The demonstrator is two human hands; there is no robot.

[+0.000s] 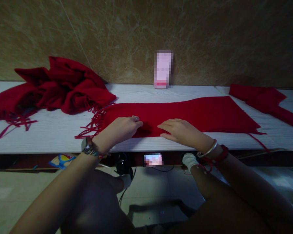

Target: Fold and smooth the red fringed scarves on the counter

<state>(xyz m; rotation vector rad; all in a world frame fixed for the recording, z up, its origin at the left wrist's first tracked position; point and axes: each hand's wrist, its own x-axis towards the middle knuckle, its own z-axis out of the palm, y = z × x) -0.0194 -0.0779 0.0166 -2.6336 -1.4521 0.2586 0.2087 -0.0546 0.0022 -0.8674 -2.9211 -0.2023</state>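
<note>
A red scarf with a fringed left end lies flat and long across the white tabletop. On its front half rests my left hand, fingers curled together and a ring on one of them. Whether cloth is pinched under these fingers is hidden. My right hand lies palm down on the same scarf, a short way to the right, its fingers stretched out flat and holding nothing. The scarf's right end is cut at a slant, with a thin red strand trailing over the table's front edge.
A crumpled heap of red fringed scarves lies at the left. More folded red cloth is at the right. A blurred pink and white upright item leans on the marbled wall. Below the white table are a lit screen and a blue-yellow packet.
</note>
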